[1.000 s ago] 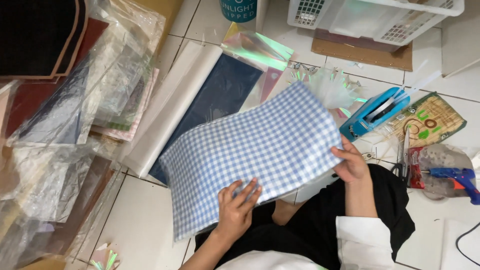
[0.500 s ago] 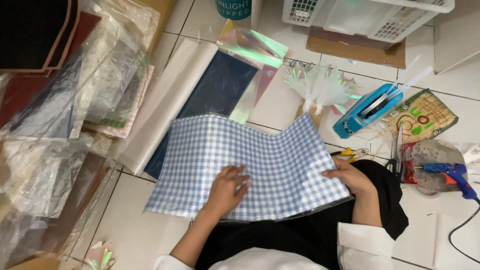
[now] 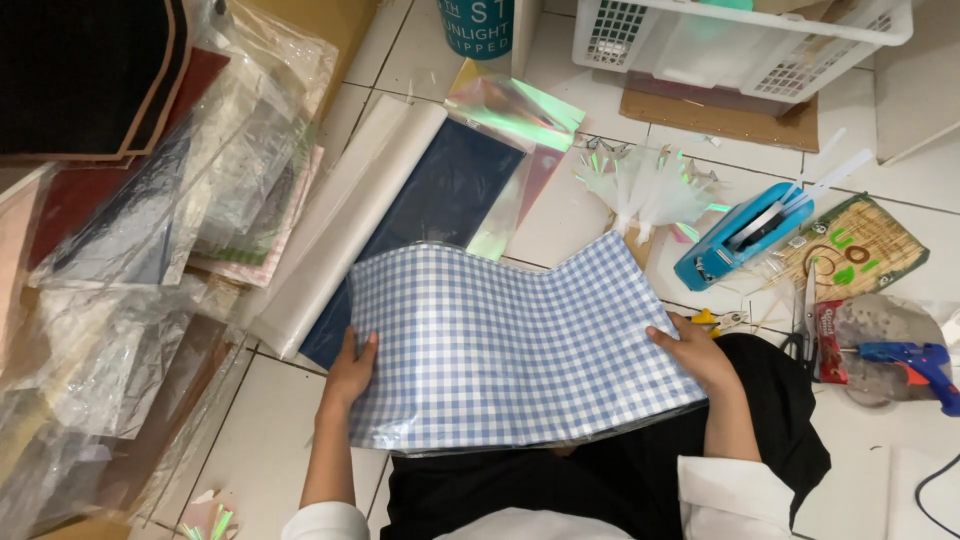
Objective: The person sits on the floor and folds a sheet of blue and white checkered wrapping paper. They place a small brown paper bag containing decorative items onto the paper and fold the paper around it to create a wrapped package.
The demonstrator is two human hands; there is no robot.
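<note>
A blue-and-white checked sheet [image 3: 510, 345] lies spread over my lap, slightly bowed in the middle. My left hand [image 3: 352, 372] grips its left edge with the thumb on top. Its right edge is held by my right hand [image 3: 695, 350], fingers curled over the paper. Behind the sheet on the tiled floor lie a dark navy sheet [image 3: 440, 205] on a white sheet [image 3: 345, 215] and an iridescent film [image 3: 515, 110].
Stacks of clear-wrapped sheets [image 3: 130, 260] fill the left side. A white basket [image 3: 740, 40] stands at the back. To the right lie a blue tape dispenser [image 3: 740, 235], a green patterned pack [image 3: 860, 250], scissors [image 3: 805, 320] and a blue glue gun [image 3: 915, 362].
The checked sheet was turned from a slanted hold to flat and square over my lap. My left hand moved from its lower middle to its left edge.
</note>
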